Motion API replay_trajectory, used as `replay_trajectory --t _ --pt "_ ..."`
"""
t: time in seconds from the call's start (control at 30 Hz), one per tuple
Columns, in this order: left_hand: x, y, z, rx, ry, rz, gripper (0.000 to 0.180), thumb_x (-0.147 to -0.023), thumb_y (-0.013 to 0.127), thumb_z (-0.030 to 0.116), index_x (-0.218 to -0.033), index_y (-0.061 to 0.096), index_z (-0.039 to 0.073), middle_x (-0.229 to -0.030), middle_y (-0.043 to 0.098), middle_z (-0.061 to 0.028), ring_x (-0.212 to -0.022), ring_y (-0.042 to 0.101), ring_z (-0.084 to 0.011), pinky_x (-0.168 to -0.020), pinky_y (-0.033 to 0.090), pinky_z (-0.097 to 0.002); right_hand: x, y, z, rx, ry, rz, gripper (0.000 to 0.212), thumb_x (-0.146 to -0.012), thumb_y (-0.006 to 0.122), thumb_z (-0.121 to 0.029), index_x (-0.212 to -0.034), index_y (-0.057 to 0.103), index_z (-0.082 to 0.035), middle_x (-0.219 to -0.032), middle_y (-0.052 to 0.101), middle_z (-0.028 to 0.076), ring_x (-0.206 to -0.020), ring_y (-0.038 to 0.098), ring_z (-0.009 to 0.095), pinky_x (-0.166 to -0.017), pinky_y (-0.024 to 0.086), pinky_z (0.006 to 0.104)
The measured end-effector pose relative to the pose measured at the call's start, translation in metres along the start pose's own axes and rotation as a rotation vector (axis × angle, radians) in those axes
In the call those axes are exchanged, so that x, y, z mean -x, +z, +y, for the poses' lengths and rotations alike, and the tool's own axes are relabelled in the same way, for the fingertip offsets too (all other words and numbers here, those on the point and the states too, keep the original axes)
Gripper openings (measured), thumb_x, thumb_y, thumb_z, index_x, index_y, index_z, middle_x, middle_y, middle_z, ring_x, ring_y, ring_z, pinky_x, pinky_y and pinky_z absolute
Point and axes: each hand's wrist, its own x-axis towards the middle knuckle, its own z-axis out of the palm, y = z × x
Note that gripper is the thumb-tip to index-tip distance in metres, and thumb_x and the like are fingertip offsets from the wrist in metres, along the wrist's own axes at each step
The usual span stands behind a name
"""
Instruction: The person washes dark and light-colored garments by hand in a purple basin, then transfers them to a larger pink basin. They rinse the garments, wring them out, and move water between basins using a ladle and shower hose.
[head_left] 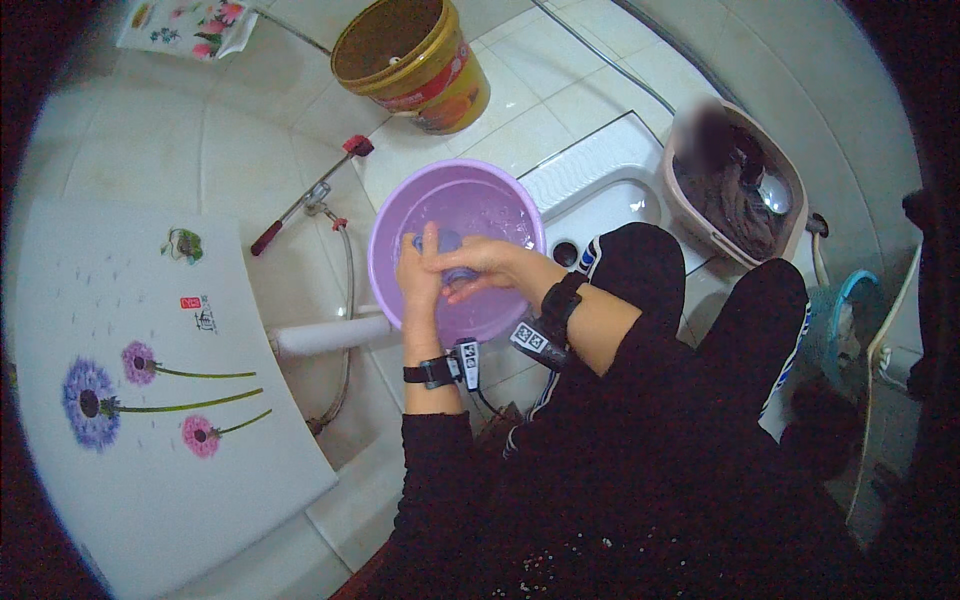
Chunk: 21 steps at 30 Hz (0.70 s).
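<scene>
My left hand (418, 278) and my right hand (478, 267) meet over a purple plastic basin (395, 225) holding water on the tiled floor. Between them they grip a small blue item (450, 241); most of it is hidden by my fingers, so its kind is unclear. Both wrists wear black bands with small tags. My black-clad knees rise just right of the basin.
A yellow bucket (415, 62) stands behind the basin. A pink tub (790, 215) of dark wet clothes sits at the right beside a white squat toilet (610, 185). A white panel with flower prints (140, 390) lies left. A red-handled hose (305, 195) crosses the floor.
</scene>
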Motion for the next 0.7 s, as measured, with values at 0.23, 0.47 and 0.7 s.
replay_trajectory --t 0.23,0.47,0.7 --pt "0.008 -0.026 0.000 1.138 0.175 -0.683 0.061 -0.088 0.069 0.033 -0.137 0.045 0.006 -0.138 0.049 -0.0215 -0.117 0.058 -0.0287 -0.096 0.048 -0.0419 -0.003 0.003 0.006 -0.002 0.001 -0.139 0.027 -0.078 0.077 -0.016 -0.093 0.056 -0.007 -0.069 0.055 0.003 -0.052 0.055 0.011 -0.044 0.047 0.0234" --pt "0.000 -0.024 0.008 1.012 0.100 -0.434 0.028 -0.094 0.063 0.018 -0.117 0.059 0.003 -0.077 0.063 -0.0052 -0.073 0.063 -0.0158 -0.067 0.052 -0.0281 -0.025 -0.003 0.017 0.276 0.072 -0.105 0.036 -0.076 0.074 -0.022 -0.106 0.059 -0.007 -0.070 0.057 0.004 -0.061 0.058 0.016 -0.052 0.048 0.0289" --pt "-0.006 -0.001 0.004 1.136 -0.111 -0.345 0.021 -0.099 0.055 0.023 -0.110 0.060 0.005 -0.060 0.036 0.0055 -0.051 0.036 -0.0063 -0.046 0.030 -0.0233 -0.033 0.008 0.036 1.116 -0.280 0.388 0.049 -0.073 0.072 -0.032 -0.114 0.065 -0.006 -0.095 0.069 0.021 -0.091 0.067 0.034 -0.077 0.052 0.0478"
